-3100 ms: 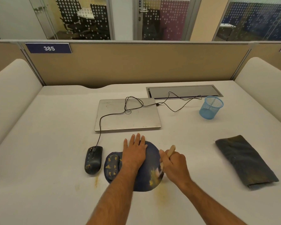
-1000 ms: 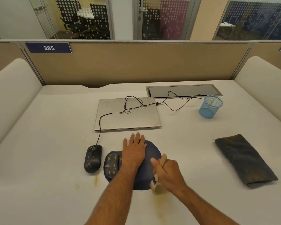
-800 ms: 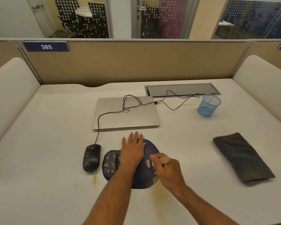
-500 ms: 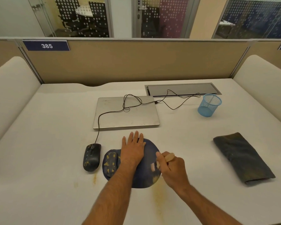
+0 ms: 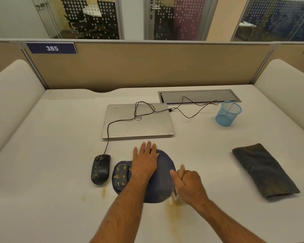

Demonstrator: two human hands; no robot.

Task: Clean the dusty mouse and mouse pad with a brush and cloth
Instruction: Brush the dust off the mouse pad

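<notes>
A dark blue mouse pad (image 5: 163, 181) lies near the desk's front, its wrist rest at the left speckled with yellow dust. My left hand (image 5: 145, 162) presses flat on the pad with straight fingers. My right hand (image 5: 189, 185) grips a wooden-handled brush (image 5: 181, 171), whose bristles touch the desk at the pad's front right edge. Yellow dust lies on the desk just in front of that edge. A black wired mouse (image 5: 100, 169), also dusty, sits left of the pad. A folded dark cloth (image 5: 263, 171) lies far right.
A closed silver laptop (image 5: 138, 120) sits behind the pad, the mouse cable looping over it. A blue mesh cup (image 5: 228, 113) stands at the back right beside a cable tray (image 5: 198, 96). Beige partitions enclose the desk on three sides.
My right hand has swept the brush toward me across the pad's right side to its front edge. The yellow dust moved off that side onto the desk. My left hand stayed put.
</notes>
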